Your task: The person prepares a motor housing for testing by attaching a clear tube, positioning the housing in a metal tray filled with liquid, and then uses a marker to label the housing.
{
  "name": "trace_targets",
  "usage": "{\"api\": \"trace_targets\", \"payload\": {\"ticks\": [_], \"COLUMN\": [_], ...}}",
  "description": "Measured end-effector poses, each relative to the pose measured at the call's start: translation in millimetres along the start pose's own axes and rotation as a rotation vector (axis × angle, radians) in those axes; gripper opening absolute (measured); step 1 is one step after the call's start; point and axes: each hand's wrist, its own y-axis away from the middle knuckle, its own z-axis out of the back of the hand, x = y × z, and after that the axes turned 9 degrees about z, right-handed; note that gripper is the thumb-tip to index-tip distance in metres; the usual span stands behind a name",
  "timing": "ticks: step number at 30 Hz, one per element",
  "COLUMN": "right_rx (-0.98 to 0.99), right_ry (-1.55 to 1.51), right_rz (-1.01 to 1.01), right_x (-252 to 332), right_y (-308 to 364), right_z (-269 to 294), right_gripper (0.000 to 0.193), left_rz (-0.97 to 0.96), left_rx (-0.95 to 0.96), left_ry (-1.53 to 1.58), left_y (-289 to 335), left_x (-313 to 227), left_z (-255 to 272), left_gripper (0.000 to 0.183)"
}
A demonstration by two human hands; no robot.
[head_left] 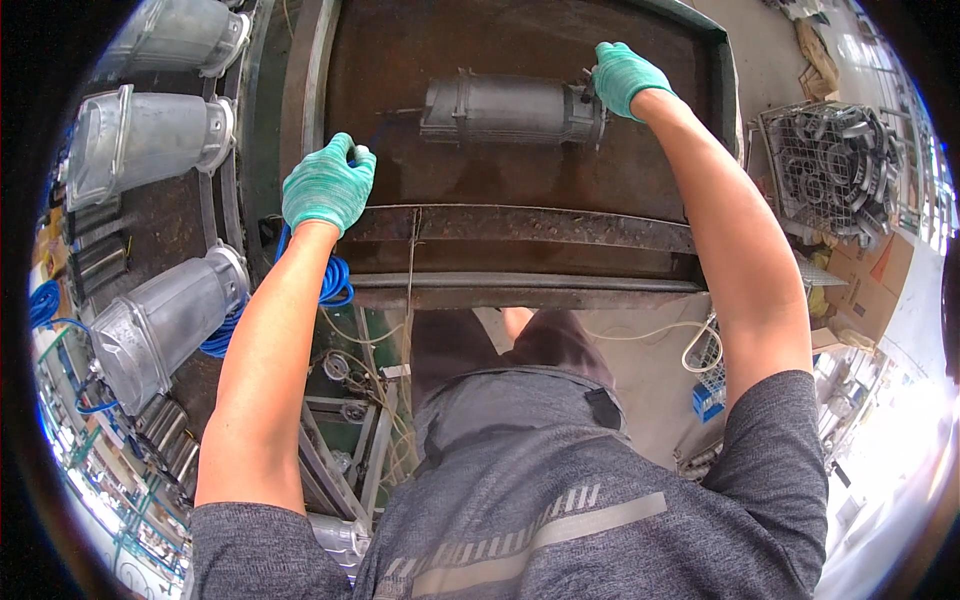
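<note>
A grey cylindrical metal housing (510,108) lies on its side in a wide dark tank (520,225) of brownish liquid, its flanged end toward the right. My right hand (630,80), in a green knit glove, is closed at the upper edge of that flange; its fingertips are partly hidden. My left hand (328,186), gloved alike, hovers over the tank's left side, apart from the housing. Its fingers are curled, with a small dark-blue bit showing between thumb and forefinger. Blue hose (335,282) runs behind the left wrist and hangs coiled beneath it.
Several similar metal housings, one of them nearby (165,325), lie on a rack at the left. Beyond the tank's right side stand a wire basket (835,165) of metal parts and a cardboard box (868,280). A pale hose (690,352) loops below the tank's front edge.
</note>
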Motion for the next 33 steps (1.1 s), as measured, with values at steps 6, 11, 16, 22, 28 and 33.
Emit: {"api": "trace_targets", "payload": {"ticks": [6, 11, 16, 22, 28, 33], "right_rx": [-0.07, -0.166, -0.207, -0.148, -0.007, 0.143], "right_ry": [0.074, 0.003, -0.288, -0.236, -0.301, -0.203], "right_rz": [0.169, 0.11, -0.099, -0.093, -0.148, -0.122], "right_x": [-18.7, -22.6, 9.9, 4.5, -24.3, -5.3], "right_y": [-20.1, -23.5, -15.1, -17.1, -39.0, -26.0], "right_z": [-17.4, -13.7, 41.6, 44.2, 5.3, 29.4], "right_gripper": [0.024, 0.027, 0.025, 0.029, 0.024, 0.021], "left_rz": [-0.007, -0.014, 0.008, -0.017, -0.038, -0.046], "left_rx": [0.012, -0.028, -0.013, -0.038, -0.079, -0.116], "left_ry": [0.001, 0.017, 0.0, 0.04, 0.047, 0.049], "left_y": [-1.5, -0.6, -0.5, -0.5, -4.6, -4.9], "left_x": [2.3, 0.8, 8.0, 12.2, 17.5, 17.8], "left_z": [-1.8, -3.2, -6.7, -10.6, -20.3, -22.9], "left_gripper": [0.035, 0.032, 0.036, 0.034, 0.032, 0.032]}}
